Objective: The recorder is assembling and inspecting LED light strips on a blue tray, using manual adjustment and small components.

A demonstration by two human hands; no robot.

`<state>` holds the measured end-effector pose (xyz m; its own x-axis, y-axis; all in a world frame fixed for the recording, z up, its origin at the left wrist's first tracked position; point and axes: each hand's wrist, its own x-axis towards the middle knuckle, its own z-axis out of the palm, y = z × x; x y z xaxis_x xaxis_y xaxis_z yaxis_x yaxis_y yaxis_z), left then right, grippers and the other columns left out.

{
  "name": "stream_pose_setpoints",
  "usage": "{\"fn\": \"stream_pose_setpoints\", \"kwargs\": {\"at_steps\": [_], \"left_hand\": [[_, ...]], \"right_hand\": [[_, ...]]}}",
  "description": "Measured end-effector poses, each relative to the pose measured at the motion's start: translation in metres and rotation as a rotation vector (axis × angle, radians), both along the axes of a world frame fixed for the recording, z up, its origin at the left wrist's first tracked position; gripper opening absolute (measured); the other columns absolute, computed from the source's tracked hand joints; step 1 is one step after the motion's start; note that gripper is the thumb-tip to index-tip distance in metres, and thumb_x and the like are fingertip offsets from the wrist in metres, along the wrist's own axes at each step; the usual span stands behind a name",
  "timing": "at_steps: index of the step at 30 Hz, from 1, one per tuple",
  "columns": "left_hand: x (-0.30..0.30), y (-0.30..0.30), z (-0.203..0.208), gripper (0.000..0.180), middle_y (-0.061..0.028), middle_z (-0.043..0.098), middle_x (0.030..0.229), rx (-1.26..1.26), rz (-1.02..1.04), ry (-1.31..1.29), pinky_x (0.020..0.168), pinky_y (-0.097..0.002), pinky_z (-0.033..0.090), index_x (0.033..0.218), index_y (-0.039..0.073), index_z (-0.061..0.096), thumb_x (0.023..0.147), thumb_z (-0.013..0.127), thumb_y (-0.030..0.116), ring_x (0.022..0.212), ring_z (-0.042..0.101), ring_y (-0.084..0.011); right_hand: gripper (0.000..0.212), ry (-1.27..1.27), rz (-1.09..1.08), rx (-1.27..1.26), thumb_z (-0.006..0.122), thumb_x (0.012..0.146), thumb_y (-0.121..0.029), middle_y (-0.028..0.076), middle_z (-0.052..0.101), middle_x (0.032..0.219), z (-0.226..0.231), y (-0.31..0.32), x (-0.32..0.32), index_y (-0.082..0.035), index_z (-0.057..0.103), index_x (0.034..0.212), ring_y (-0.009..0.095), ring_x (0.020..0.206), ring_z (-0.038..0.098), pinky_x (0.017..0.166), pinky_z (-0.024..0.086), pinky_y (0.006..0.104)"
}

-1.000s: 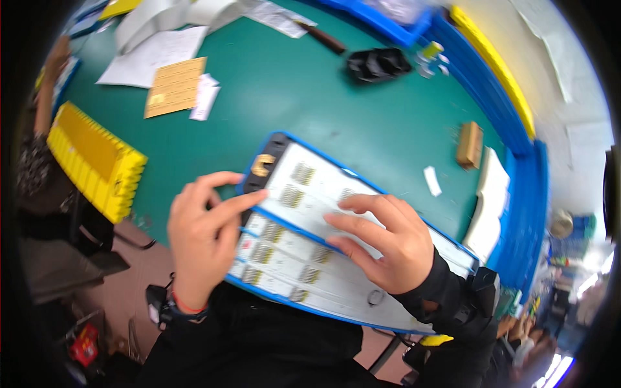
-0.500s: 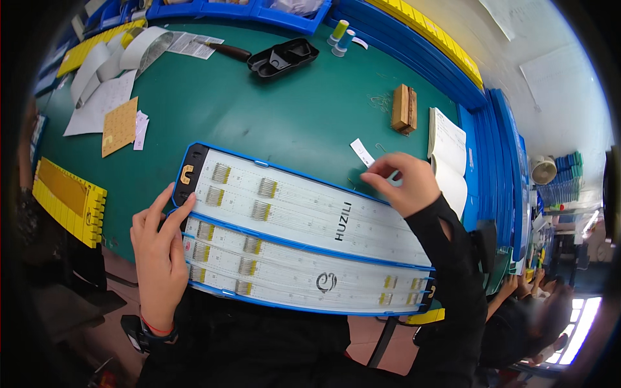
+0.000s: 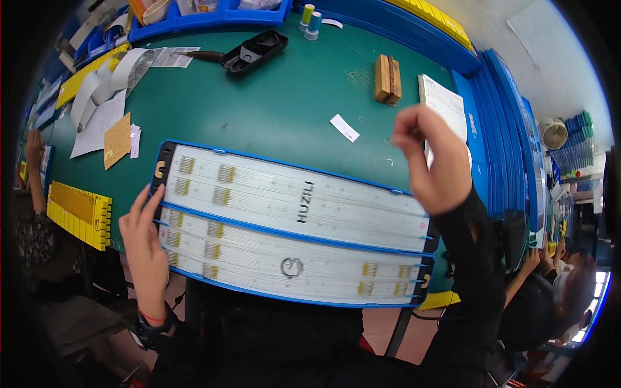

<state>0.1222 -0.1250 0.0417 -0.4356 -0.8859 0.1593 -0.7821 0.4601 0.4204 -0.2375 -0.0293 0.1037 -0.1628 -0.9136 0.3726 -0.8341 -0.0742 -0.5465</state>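
Factory assembly workshop: green workbench [image 3: 272, 110], blue parts trays [image 3: 498, 110], seated co-workers [image 3: 550, 291].

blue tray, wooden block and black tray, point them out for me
blue tray [image 3: 292, 238]: head view, on the blue rail between its two rows of white strips
wooden block [image 3: 387, 79]: head view, on its top face
black tray [image 3: 253, 50]: head view, on its inside

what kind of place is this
Probably an electronics assembly workshop: a green workbench edged with blue bins, a blue tray of long white strips by the left hand, and another worker's hand nearby.

Right hand [image 3: 432, 161] — now raised off tray [image 3: 284, 240]
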Motion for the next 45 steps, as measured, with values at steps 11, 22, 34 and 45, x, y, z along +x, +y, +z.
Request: {"fn": "stream_pose_setpoints", "kwargs": {"at_steps": [11, 22, 34, 45], "left_hand": [[-0.078, 0.066, 0.024, 0.039, -0.0141, 0.053, 0.128, 0.031, -0.354, 0.135, 0.103, -0.0417, 0.034, 0.122, 0.004, 0.058, 0.084, 0.054, 0.001, 0.119, 0.049, -0.0314], [-0.132, 0.112, 0.001, 0.059, -0.0114, 0.050, 0.122, 0.137, -0.785, 0.104, 0.104, -0.0490, 0.033, 0.127, 0.005, 0.055, 0.076, 0.071, 0.031, 0.114, 0.047, -0.0308], [-0.126, 0.108, 0.000, 0.085, -0.0114, 0.047, 0.124, 0.146, -0.820, 0.035, 0.106, -0.0521, 0.030, 0.133, 0.006, 0.049, 0.068, 0.072, 0.057, 0.115, 0.046, -0.0314], [-0.121, 0.103, -0.002, 0.087, -0.0114, 0.047, 0.133, 0.144, -0.950, 0.005, 0.109, -0.0513, 0.028, 0.130, 0.006, 0.047, 0.067, 0.071, 0.060, 0.122, 0.045, -0.0306]], "right_hand": [[0.026, -0.058, 0.052, 0.324, 0.057, 0.070, 0.013, 0.010, 0.055, 0.085, -0.037, 0.094, 0.059, -0.002, 0.058, 0.092, 0.029, 0.084, 0.055, 0.072, 0.047, 0.0343], [0.033, 0.116, 0.059, 0.323, 0.061, 0.069, 0.005, 0.010, 0.057, 0.086, -0.038, 0.101, 0.058, -0.002, 0.055, 0.100, 0.028, 0.083, 0.056, 0.071, 0.046, 0.0350], [0.064, -0.005, -0.416, 0.576, 0.078, 0.064, -0.003, 0.014, 0.055, 0.117, -0.019, 0.220, -0.024, -0.005, 0.055, 0.124, 0.032, 0.110, 0.051, 0.098, 0.039, 0.0362], [0.069, -0.134, -0.346, 0.539, 0.082, 0.060, -0.004, 0.010, 0.048, 0.119, -0.024, 0.230, -0.048, -0.004, 0.055, 0.123, 0.025, 0.105, 0.053, 0.096, 0.040, 0.0332]]}}
